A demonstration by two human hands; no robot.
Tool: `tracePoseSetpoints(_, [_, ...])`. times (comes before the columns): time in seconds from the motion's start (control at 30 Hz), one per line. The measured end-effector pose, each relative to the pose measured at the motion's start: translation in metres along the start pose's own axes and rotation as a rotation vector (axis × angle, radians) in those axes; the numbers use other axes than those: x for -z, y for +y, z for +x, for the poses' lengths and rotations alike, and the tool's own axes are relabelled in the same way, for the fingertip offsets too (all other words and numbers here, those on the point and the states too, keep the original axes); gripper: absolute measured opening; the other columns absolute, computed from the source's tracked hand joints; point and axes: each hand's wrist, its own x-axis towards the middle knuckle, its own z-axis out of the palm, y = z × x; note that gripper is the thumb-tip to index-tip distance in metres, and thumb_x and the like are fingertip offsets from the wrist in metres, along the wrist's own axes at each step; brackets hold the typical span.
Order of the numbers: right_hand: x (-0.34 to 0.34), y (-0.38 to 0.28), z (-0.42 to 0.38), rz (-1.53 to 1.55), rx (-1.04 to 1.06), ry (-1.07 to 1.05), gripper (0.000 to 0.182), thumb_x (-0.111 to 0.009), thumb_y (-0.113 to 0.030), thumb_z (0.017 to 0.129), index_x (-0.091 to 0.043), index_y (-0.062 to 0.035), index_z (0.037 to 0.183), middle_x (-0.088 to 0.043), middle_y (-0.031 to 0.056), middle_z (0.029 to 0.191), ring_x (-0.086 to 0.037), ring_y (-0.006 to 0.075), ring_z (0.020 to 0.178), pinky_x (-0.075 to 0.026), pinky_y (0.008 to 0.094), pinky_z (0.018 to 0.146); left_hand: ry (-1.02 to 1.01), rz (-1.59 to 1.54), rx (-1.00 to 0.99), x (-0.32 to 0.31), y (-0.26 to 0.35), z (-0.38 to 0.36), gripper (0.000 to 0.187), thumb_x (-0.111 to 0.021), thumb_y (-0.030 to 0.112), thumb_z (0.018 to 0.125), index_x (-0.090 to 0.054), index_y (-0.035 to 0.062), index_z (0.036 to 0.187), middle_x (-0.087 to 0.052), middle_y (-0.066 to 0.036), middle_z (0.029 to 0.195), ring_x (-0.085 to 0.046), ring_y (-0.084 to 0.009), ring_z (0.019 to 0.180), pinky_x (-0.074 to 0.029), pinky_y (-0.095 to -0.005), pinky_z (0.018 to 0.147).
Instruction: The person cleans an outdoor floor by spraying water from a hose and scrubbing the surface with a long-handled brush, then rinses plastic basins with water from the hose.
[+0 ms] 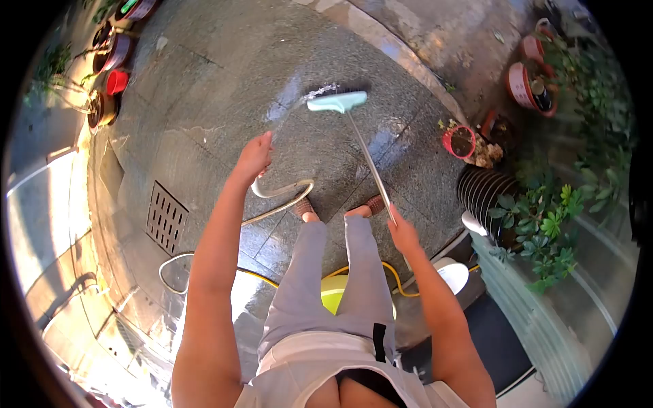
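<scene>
My left hand [255, 158] is closed around a pale hose [299, 182], out in front of me on the left. Water runs from it toward the ground and splashes beside the head of a floor brush [338, 103]. That head is light green-blue and lies on the wet paving, with dark bristles along its far side. My right hand [404, 234] grips the brush's thin metal pole, which slants from the head back toward my right side. The hose loops in front of my feet and trails off to the left.
A slotted drain cover [167, 216] is set in the wet floor [204, 95] at left. Potted plants line both sides, including a small red pot [460, 141] and a stack of black pots [486, 197]. A yellow hose [391, 275] and a lime-green basin [332, 299] are behind my legs.
</scene>
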Motion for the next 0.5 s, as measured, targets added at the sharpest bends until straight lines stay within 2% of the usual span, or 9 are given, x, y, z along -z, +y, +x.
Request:
tracePoseSetpoints(0.07, [-0.009, 0.024, -0.055, -0.075, -0.009, -0.133, 0.056, -0.056, -0.026, 0.090, -0.034, -0.0295, 0.141, -0.061, 0.0270, 0.081, -0.059, 0.0469, 0.075, -0.047, 0.0495, 0.066, 0.041, -0.068, 0.031, 0.047, -0.029, -0.021, 0.049, -0.038, 0.047, 0.096, -0.051, 0.0009, 0.088, -0.040, -0.002, 0.049, -0.036, -0.0119, 0.035, -0.029, -0.0287, 0.034])
tracePoseSetpoints(0.13, [-0.023, 0.039, -0.093, -0.082, 0.048, -0.159, 0.054, -0.058, -0.022, 0.089, -0.039, -0.0302, 0.139, -0.063, 0.0192, 0.073, -0.062, 0.0359, 0.063, -0.048, 0.0428, 0.057, 0.075, -0.142, 0.062, 0.081, -0.055, -0.043, 0.049, -0.038, 0.048, 0.096, -0.052, 0.0007, 0.089, -0.040, -0.002, 0.049, -0.036, -0.0114, 0.036, -0.029, -0.0284, 0.034])
tracePoseSetpoints(0.2, [-0.046, 0.041, -0.087, 0.158, 0.018, -0.205, 0.052, -0.058, -0.018, 0.090, -0.043, -0.0298, 0.138, -0.060, 0.0113, 0.066, -0.058, 0.0240, 0.053, -0.045, 0.0364, 0.049, 0.108, -0.219, 0.099, 0.112, -0.084, -0.066, 0.050, -0.038, 0.048, 0.096, -0.052, 0.0004, 0.090, -0.039, -0.002, 0.049, -0.035, -0.0109, 0.036, -0.028, -0.0280, 0.034])
tracePoseSetpoints(0.27, [-0.034, -0.034, -0.073, 0.315, -0.304, -0.343, 0.048, -0.060, -0.014, 0.089, -0.049, -0.0228, 0.135, -0.054, 0.0032, 0.056, -0.048, 0.0117, 0.044, -0.043, 0.0321, 0.041, 0.141, -0.296, 0.110, 0.130, -0.111, -0.082, 0.050, -0.038, 0.048, 0.096, -0.052, 0.0003, 0.090, -0.039, -0.002, 0.050, -0.035, -0.0111, 0.037, -0.028, -0.0284, 0.034])
tracePoseSetpoints(0.37, [-0.055, -0.103, -0.013, 0.341, -0.226, -0.314, 0.046, -0.058, -0.015, 0.091, -0.049, -0.0249, 0.135, -0.046, 0.0006, 0.054, -0.043, 0.0080, 0.040, -0.038, 0.0271, 0.037, 0.196, -0.405, 0.152, 0.146, -0.132, -0.099, 0.050, -0.038, 0.047, 0.096, -0.053, 0.0001, 0.089, -0.040, -0.002, 0.051, -0.036, -0.0114, 0.038, -0.029, -0.0290, 0.035])
tracePoseSetpoints(0.43, [-0.077, -0.136, 0.047, 0.438, -0.174, -0.327, 0.044, -0.056, -0.017, 0.093, -0.049, -0.0265, 0.135, -0.044, 0.0006, 0.053, -0.041, 0.0094, 0.038, -0.038, 0.0288, 0.036, 0.238, -0.449, 0.172, 0.151, -0.148, -0.100, 0.050, -0.039, 0.046, 0.096, -0.054, -0.0003, 0.089, -0.041, -0.002, 0.052, -0.036, -0.0119, 0.039, -0.030, -0.0296, 0.037])
tracePoseSetpoints(0.5, [-0.084, -0.202, 0.093, 0.277, -0.175, -0.368, 0.045, -0.053, -0.021, 0.095, -0.044, -0.0299, 0.138, -0.042, 0.0009, 0.053, -0.040, 0.0107, 0.037, -0.039, 0.0297, 0.036, 0.248, -0.596, 0.177, 0.154, -0.166, -0.096, 0.049, -0.039, 0.046, 0.096, -0.054, -0.0006, 0.089, -0.041, -0.002, 0.053, -0.037, -0.0125, 0.040, -0.032, -0.0299, 0.038])
